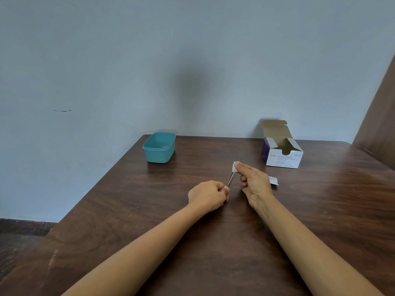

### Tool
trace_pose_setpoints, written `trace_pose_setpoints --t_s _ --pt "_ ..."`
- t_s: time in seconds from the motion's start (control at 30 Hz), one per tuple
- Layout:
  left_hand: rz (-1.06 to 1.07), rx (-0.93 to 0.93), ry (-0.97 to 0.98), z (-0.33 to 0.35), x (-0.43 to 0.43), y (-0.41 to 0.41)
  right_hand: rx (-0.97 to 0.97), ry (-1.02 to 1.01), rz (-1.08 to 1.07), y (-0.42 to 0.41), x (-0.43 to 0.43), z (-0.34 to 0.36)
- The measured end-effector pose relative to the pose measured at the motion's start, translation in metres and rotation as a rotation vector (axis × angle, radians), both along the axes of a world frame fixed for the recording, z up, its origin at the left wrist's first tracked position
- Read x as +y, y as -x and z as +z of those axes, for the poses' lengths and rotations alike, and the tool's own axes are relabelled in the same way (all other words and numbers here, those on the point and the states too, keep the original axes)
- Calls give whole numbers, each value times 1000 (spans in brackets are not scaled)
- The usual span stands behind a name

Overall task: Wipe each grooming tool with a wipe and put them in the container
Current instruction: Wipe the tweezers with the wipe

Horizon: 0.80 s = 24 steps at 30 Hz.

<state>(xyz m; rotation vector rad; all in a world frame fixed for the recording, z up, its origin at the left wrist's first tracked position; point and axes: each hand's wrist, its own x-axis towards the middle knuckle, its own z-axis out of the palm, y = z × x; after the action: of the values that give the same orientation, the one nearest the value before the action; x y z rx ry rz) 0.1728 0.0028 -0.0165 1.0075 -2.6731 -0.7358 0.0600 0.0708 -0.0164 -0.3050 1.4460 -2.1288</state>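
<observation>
Left hand (206, 194) pinches metal tool (231, 178); right hand (253, 181) pinches wipe (234, 166) round tip; container (159, 147) near far-left edge of table (192, 242)

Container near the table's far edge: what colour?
Teal container, plain, no pattern; head view shows it.

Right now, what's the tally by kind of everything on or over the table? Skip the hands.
teal container: 1
swab box, open: 1
wipe, pinched in right hand: 1
metal tool, held by left hand: 1
torn wrapper: 1
Total: 5
Whatever is inside the container is too unclear to count.
</observation>
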Motion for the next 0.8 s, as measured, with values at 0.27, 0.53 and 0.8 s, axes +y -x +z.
trace_pose_setpoints --t_s 0.27,0.53,0.8 --pt "23 173 130 -13 10 -4 88 -19 -125 -3 -1 0" --pt "23 275 5 -15 5 -7 46 -14 41 7 -2 -5" --pt "12 298 -20 -16 3 -8 80 -44 32 0 1 0"
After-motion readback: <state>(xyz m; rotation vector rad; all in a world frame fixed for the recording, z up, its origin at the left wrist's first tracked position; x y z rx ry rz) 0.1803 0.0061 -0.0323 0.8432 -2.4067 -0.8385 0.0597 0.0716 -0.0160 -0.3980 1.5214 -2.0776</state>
